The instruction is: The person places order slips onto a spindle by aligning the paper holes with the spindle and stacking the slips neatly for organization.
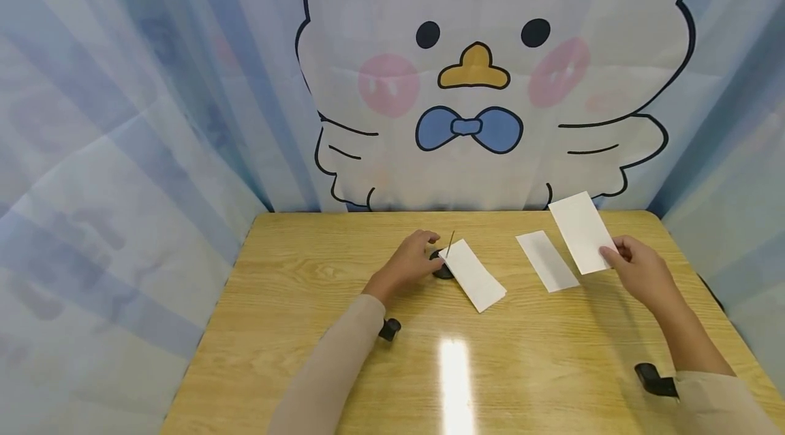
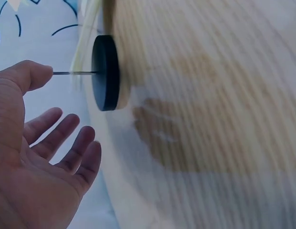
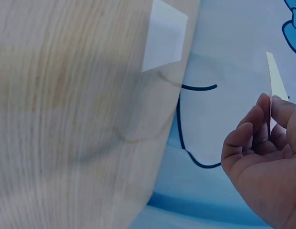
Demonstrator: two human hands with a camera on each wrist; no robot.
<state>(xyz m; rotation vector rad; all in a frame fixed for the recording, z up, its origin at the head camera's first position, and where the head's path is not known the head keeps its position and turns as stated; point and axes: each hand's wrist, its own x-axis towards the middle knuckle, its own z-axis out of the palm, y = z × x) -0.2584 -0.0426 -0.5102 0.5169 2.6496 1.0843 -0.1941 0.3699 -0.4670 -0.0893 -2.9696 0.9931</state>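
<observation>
My right hand [image 1: 640, 271] pinches a white paper slip [image 1: 579, 230] between thumb and fingers, raised above the table; the right wrist view shows that slip [image 3: 277, 81] almost edge-on. My left hand [image 1: 407, 261] is beside a bill spike [image 1: 444, 274], which has a round black base and a thin upright metal pin. In the left wrist view its fingers are loosely spread, and the thumb [image 2: 35, 75] overlaps the pin's tip. Several white slips [image 1: 475, 277] lie in a stack against the spike, their upper corner overlapping the base.
Another white slip [image 1: 548, 261] lies flat on the wooden table [image 1: 276, 353], between the stack and my right hand. Behind the table's far edge hangs a curtain [image 1: 472, 176] printed with a cartoon bird. Black wrist mounts [image 1: 656, 380] stick out at both sleeves.
</observation>
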